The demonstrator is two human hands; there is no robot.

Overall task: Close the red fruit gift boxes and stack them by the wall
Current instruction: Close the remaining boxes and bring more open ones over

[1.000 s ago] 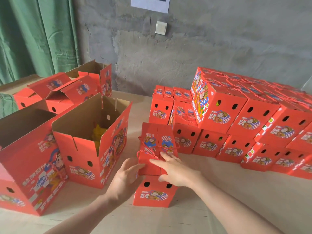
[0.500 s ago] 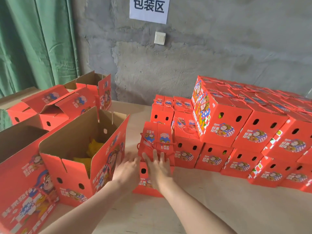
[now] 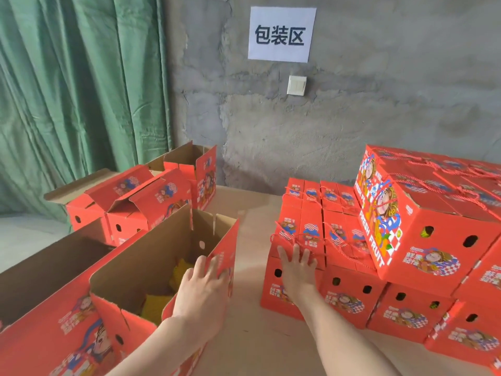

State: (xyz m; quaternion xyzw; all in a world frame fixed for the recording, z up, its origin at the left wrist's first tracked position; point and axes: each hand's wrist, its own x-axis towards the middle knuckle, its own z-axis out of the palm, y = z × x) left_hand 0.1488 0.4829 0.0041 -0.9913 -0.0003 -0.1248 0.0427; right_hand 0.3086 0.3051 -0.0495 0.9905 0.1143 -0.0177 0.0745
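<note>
Right hand [image 3: 297,270] lies flat, fingers straight, pressing the front of the closed box [image 3: 298,229], which stands on the table [image 3: 250,346] against the stacked boxes [image 3: 423,240]. Left hand [image 3: 204,286] straddles the open box [image 3: 151,256] flap, apparently pinching it.

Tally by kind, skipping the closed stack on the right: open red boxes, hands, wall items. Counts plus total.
open red boxes: 5
hands: 2
paper sign: 1
wall switch: 1
Total: 9
</note>
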